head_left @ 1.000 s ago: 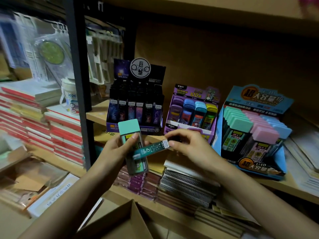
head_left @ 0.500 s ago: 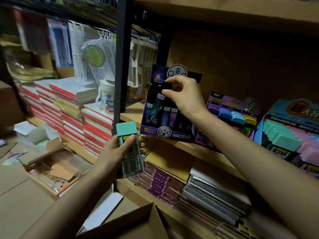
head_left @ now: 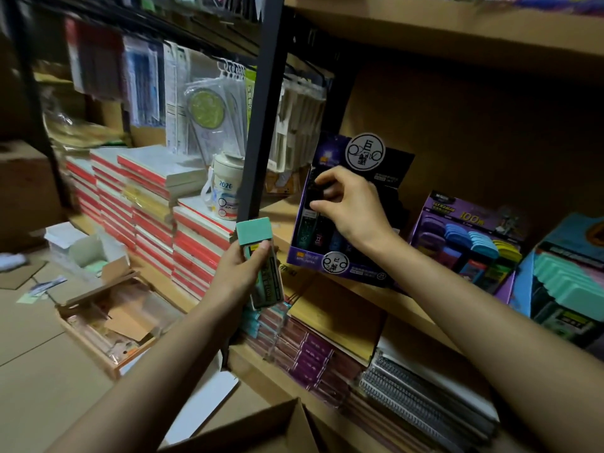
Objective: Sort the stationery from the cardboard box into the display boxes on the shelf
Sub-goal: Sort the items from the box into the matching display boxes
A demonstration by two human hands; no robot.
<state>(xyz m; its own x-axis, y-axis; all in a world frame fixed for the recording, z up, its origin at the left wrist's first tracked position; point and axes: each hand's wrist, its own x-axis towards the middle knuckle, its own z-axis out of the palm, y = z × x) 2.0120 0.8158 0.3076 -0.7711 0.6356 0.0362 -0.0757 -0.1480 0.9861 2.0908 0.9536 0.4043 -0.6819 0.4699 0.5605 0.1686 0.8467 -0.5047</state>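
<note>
Stationery is being sorted: a dark-capped item (head_left: 314, 204) is pinched by the right hand (head_left: 351, 207) at the left slots of the dark display box (head_left: 346, 266), not yet released. A mint-capped case (head_left: 261, 256) is gripped closed in the left hand (head_left: 242, 273), just left of that box, unplaced. The cardboard box (head_left: 261, 429) is seen below; its contents cannot be judged.
</note>
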